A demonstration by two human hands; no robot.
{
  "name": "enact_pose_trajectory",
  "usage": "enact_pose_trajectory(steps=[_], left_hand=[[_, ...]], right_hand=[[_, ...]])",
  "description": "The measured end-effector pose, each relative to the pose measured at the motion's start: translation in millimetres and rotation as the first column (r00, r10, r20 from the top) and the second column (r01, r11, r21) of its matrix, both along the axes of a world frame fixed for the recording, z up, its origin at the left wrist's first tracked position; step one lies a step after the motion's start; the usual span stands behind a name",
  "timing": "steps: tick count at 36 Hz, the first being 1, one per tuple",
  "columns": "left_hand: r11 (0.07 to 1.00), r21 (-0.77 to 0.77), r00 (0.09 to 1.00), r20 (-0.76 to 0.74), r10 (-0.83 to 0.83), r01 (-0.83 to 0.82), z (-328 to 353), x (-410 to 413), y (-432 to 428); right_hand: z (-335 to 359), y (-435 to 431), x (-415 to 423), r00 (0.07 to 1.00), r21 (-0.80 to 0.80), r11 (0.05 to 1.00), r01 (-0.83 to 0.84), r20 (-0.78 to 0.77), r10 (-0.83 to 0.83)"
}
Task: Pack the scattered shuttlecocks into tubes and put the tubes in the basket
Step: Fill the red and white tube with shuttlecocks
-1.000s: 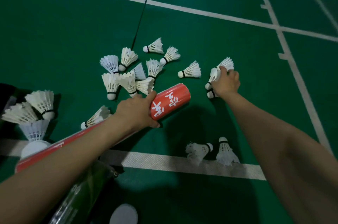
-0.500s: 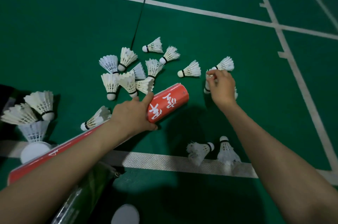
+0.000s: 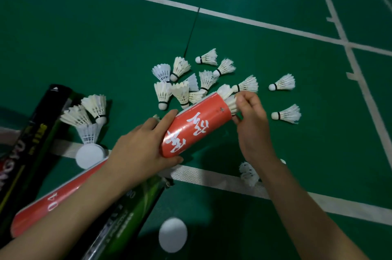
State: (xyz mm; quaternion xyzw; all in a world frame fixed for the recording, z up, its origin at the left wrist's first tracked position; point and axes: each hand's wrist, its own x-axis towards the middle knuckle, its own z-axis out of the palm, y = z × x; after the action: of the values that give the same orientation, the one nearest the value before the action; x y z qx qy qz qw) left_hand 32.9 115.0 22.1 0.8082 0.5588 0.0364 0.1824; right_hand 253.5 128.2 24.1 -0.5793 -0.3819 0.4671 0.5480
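Red shuttlecock tube (image 3: 197, 130) is gripped by the left hand (image 3: 144, 151), mouth angled far-right so the right hand (image 3: 252, 123) can feed in its pinched shuttlecocks (image 3: 230, 102); others litter the court floor (image 3: 106, 47) beyond.

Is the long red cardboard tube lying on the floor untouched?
No: the left hand grips the red cardboard tube while the right hand holds white feather shuttlecocks at its open end.
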Motion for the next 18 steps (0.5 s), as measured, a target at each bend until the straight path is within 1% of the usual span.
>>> enact_pose_trajectory(steps=[5,8,14,18], left_hand=[[1.000,-0.010,1.000,0.012,-0.019,0.019,3.5,-11.3,-12.7],[0.999,-0.003,0.999,0.022,-0.041,0.041,5.8,-13.6,-16.2],[0.998,0.018,0.998,0.027,-0.061,0.060,8.9,-7.2,-18.8],[0.993,0.078,0.995,-0.056,-0.084,0.088,9.7,7.6,-14.9]], right_hand=[[-0.7,-8.6,-9.1,0.989,-0.022,0.993,-0.118,0.091,0.119],[0.0,-11.3,-5.9,0.984,0.000,0.991,-0.136,0.121,0.135],[-7.1,-16.6,2.6,0.971,-0.020,0.977,-0.212,0.114,0.213],[-12.7,-25.6,-0.6,0.955,-0.032,0.959,-0.282,0.083,0.284]])
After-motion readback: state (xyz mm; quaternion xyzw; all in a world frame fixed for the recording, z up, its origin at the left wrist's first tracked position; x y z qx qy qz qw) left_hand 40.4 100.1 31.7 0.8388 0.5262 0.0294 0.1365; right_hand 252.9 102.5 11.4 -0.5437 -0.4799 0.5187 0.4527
